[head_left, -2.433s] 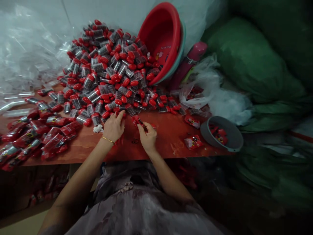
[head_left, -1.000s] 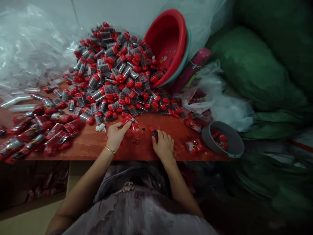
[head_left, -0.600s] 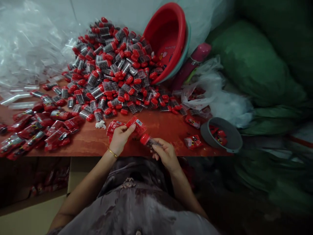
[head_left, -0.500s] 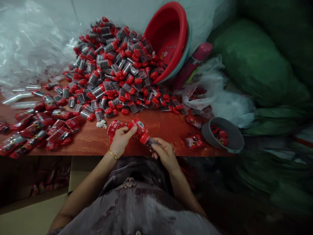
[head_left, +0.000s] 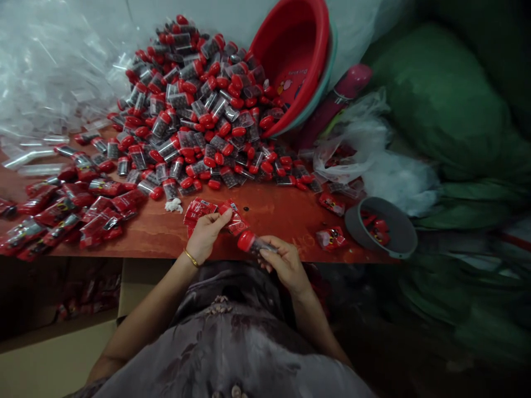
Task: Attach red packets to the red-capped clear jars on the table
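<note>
My left hand [head_left: 206,236] pinches a red printed wrapper [head_left: 234,218] between thumb and fingers. Just beside that hand, a small stack of similar red wrappers [head_left: 199,210] lies on the red-brown table [head_left: 274,207]. In my right hand [head_left: 286,264] is a small clear bottle [head_left: 259,245] with dark contents, its red cap turned toward the wrapper. Cap and wrapper are very close; I cannot tell whether they touch. A crumpled white lump [head_left: 173,205] sits left of the stack.
Behind my hands rises a big heap of red-capped bottles [head_left: 194,116], partly spilling from a tilted red basin [head_left: 309,72]. Wrapped red packs [head_left: 99,218] lie left. A grey bowl [head_left: 398,250] and a plastic bag [head_left: 381,160] stand right. An open cardboard box [head_left: 58,342] is below.
The bottle in my right hand has drawn slightly away to the right and lies more level. The wrapper in my left hand now shows more of its length. The view has shifted a little.
</note>
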A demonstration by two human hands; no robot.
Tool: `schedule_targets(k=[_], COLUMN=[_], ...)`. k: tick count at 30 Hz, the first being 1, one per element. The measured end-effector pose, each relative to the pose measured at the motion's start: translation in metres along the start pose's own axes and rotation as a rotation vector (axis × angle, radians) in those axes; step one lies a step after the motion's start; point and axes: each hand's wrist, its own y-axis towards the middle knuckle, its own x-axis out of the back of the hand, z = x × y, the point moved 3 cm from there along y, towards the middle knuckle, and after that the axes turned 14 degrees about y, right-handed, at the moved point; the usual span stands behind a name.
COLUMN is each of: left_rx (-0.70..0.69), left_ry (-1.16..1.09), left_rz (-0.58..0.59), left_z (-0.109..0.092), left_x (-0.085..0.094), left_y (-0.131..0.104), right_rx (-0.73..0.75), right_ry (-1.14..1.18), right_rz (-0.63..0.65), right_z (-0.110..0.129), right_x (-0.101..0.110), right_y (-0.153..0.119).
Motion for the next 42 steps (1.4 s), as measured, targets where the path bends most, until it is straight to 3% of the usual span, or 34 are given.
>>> schedule_targets(k=[12,20,29,34,38,42], left_rx=[-0.058,-0.087,-0.223,-0.096,0.075,0.19], left_ry=[0.113,0.107,0.291,0.139,-0.065,-0.125], left_rz=[-0.065,-0.024,-0.009,-0.127,-0.032,0.017], left_z=[0.006,0.005,0.001,0.012,0.015,0.015], left_x=[0.008,0.004,0.008,0.012,0.006,0.005], left_y=[0.002,0.0,-0.003,0.002,0.002,0.0], right_rx=[-0.066,-0.112,-0.101,-0.116,-0.08,-0.047], right_ry=[0.085,0.196,0.22,0.188,0.217,0.243], right_rz=[0.014,-0.032,-0.037,-0.015,0.001,-0.05], right_z=[-0.002,-0.009,-0.015,-0.018,-0.018,-0.015], right_x=[0.001,-0.002,-0.003,-0.005,-0.005,-0.003], right_y=[-0.005,0.003,0.003,0.001,0.0,-0.001])
